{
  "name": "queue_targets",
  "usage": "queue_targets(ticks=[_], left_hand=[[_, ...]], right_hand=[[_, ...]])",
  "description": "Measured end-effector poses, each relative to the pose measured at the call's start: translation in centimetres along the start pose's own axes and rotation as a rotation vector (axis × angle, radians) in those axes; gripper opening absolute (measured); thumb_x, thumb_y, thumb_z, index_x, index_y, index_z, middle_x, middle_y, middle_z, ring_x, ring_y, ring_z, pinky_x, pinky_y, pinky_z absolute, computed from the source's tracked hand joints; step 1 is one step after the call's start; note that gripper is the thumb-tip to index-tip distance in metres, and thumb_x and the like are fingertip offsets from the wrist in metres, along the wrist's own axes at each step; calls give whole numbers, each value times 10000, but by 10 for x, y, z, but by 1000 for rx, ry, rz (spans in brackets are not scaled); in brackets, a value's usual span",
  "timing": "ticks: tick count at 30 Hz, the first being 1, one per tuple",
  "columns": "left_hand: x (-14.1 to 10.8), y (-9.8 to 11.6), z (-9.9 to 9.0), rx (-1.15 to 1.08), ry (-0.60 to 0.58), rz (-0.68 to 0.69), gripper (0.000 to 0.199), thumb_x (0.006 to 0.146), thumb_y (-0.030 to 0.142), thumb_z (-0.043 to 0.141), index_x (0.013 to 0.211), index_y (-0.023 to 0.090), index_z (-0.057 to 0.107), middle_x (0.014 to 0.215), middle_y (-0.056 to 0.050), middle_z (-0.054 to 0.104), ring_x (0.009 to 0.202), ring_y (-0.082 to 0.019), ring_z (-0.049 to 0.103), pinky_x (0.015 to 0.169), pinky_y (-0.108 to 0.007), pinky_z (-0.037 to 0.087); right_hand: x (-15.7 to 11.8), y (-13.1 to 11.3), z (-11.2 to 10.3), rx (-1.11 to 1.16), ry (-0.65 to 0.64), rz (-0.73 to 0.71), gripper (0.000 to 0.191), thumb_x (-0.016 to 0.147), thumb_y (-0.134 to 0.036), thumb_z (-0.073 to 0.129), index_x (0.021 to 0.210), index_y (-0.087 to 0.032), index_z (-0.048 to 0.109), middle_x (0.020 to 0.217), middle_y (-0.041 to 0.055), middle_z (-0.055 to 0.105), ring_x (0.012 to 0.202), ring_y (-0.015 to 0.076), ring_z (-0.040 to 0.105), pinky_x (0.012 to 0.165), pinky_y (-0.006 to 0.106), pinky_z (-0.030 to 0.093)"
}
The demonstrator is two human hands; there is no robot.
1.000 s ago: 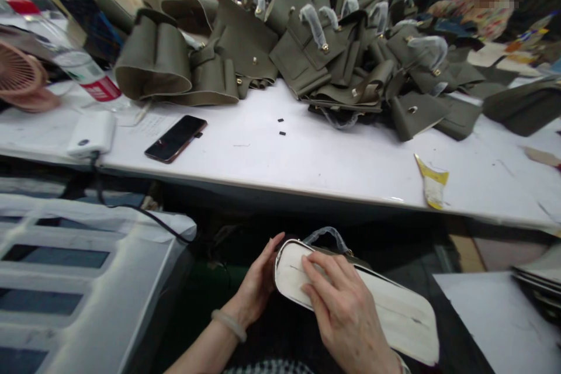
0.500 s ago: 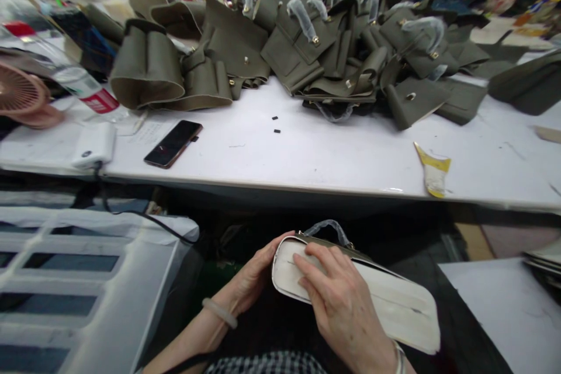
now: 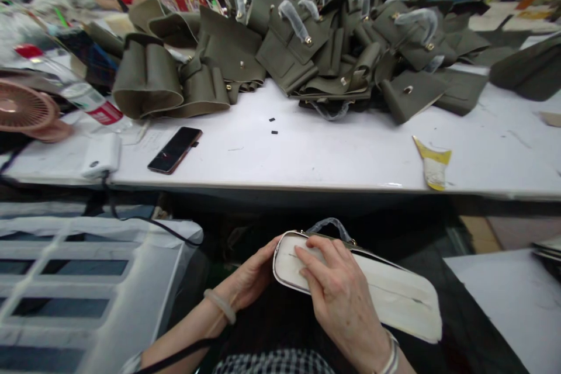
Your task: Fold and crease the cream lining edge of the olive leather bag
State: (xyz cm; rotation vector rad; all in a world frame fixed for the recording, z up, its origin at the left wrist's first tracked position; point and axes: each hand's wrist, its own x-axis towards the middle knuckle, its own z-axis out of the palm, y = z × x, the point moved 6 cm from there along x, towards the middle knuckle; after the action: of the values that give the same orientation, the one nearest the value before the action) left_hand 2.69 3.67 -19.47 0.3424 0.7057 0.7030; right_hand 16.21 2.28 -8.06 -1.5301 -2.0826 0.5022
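The bag [image 3: 403,292] is tilted w/ its long white panel [image 3: 390,307] up, corners rounded, a thin dark line running lengthwise, right end nearer to the person. On far side, nr left end, stands the arched handle [image 3: 333,222] in clear plastic wrap, w/ gold-col. fitting [image 3: 353,242].

Bright tabletop [image 3: 342,155]; blurred picture edges

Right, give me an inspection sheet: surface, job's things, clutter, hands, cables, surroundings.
Surface: white table, small dark bits on it.
Job's things: bag with pale panel, held below the table's near edge.
Clutter: phone, bottle, pink fan, yellow-white scrap.
Hands: left hand at the bag's end; right hand touching the panel.
Cables: black cable from white device.
Surroundings: piled olive bags; slatted rack, left.
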Motion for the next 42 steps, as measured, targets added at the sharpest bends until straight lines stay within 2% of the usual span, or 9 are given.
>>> queue_targets(ticks=[6,12,18,24,33,42], left_hand=[[-1,0,1,-8,11,-18,419,922,416,586,1261,173,632,1320,-107,619,1203,-274,543,989,-352,413],[-4,-2,2,-44,-6,-39,441,924,436,580,1301,208,600,1392,-87,564,1299,-284,466,1081,-383,343],[-7,-3,-1,-6,12,-57,493,927,466,564,1354,220,549,1413,-94,541,1329,-301,429,1066,-388,346],[-5,-2,3,-1,22,-48,512,873,466,650,1314,214,588,1385,-93,564,1311,-295,441,1091,-387,314],[-2,-2,3,5,-4,-48,477,925,453,572,1336,211,565,1376,-95,571,1251,-273,497,1047,-376,357],[-7,12,12,125,-30,-49,409,975,330,498,1358,193,538,1389,-94,562,1242,-241,519,1032,-342,377]], right_hand=[[1,-5,1,-46,43,-7,209,903,-142,564,1092,-204,630,1141,85,587,967,267,493,809,459,467],[-3,-5,3,-50,11,0,242,904,-166,573,1138,-211,617,1171,71,593,972,269,484,794,454,450],[-7,-3,6,-39,6,5,242,906,-178,578,1141,-216,620,1165,62,606,962,263,486,783,439,437],[-4,-1,4,13,48,51,241,896,-165,595,1125,-229,631,1146,54,601,985,256,490,839,440,442],[-2,0,5,34,69,78,238,889,-152,600,1113,-225,632,1145,48,595,976,253,486,848,441,437],[-3,1,5,44,86,72,230,887,-153,605,1103,-226,627,1150,37,592,969,247,485,840,430,427]])
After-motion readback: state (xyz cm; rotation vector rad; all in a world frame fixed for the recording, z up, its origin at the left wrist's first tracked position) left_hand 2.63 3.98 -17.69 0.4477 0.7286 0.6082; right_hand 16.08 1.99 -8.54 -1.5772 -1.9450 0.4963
